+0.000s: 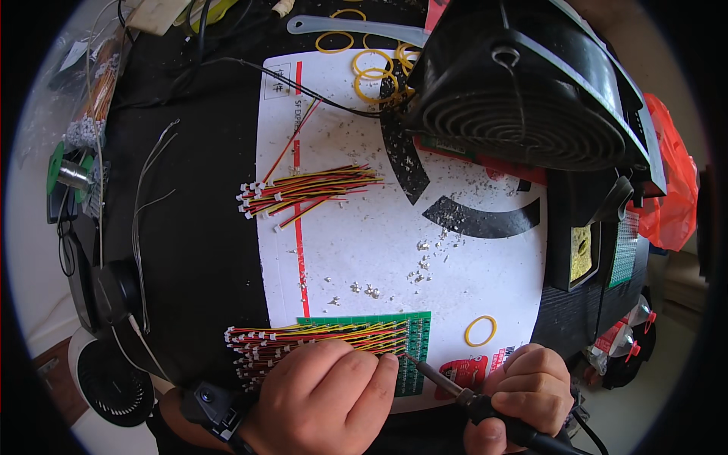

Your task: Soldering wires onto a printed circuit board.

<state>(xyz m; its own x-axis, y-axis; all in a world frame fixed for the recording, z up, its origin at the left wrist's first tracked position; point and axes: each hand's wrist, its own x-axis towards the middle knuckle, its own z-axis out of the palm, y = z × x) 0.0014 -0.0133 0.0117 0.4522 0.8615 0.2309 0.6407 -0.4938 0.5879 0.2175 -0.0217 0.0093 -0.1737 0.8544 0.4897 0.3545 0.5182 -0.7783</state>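
The right hand [531, 390] has its grip closed around the handle of a soldering iron [474, 406], the iron slanting up to the left so that its tip meets the ends of the wires [318, 334] on a green board [417, 375]. The left hand [326, 402] lies over those wires, fingers curled and fingertips close beside the tip; whether its grip pinches a wire cannot be told, as the hand hides it. A black device [216, 409] is strapped at the left wrist. The board is at the near edge of a white sheet [364, 250], partly covered by the wires, whose white plugs stick out past its left side. Farther up the sheet lies a loose bundle [303, 189] of red, yellow and black leads, their plugs also to the left. Silvery crumbs [369, 290] dot the sheet, and a yellow band [466, 334] lies right of the board. A black fan [523, 98] with a round grille leans over the far right part of the sheet. Beyond the sheet's right edge sit a yellow sponge [581, 252] in a holder and a second board [624, 249]. A solder spool [72, 174] stands at the left of the black surface [197, 227].
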